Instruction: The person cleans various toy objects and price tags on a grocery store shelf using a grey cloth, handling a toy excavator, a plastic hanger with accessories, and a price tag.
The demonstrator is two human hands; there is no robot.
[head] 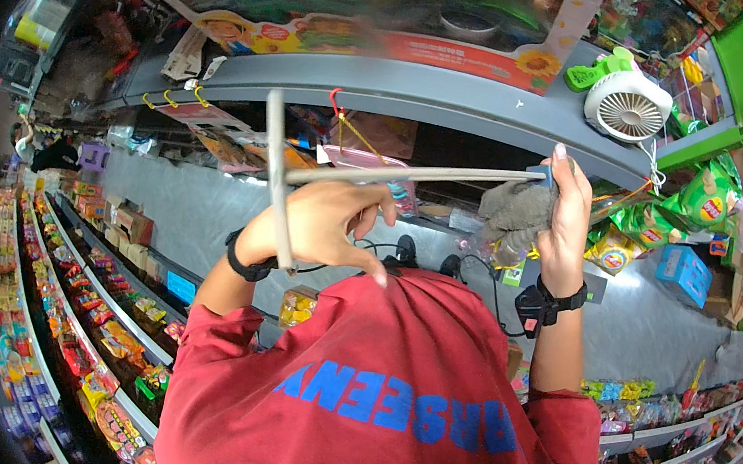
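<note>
A pale T-shaped tool (413,173), with a long shaft and a crossbar (275,178), spans the space in front of my chest. At its far right end is a small blue-grey end piece, gripped by my right hand (566,218) with the thumb on top. A bunched grey cloth-like thing (516,215) sits against that palm; the curled fingers are partly hidden. My left hand (327,223) is beneath the shaft near the crossbar, which crosses over its wrist. Its fingers are bent and apart, with nothing seen between them. Both wrists wear black bands.
A grey counter ledge (390,81) with a printed sunflower strip runs ahead, bearing a white fan (628,105). A pink tray (370,159) hangs below. Chip bags (650,224) hang at right. Black cables (496,296) cross the floor. Snack shelves (87,336) stand left. A person (51,151) is far left.
</note>
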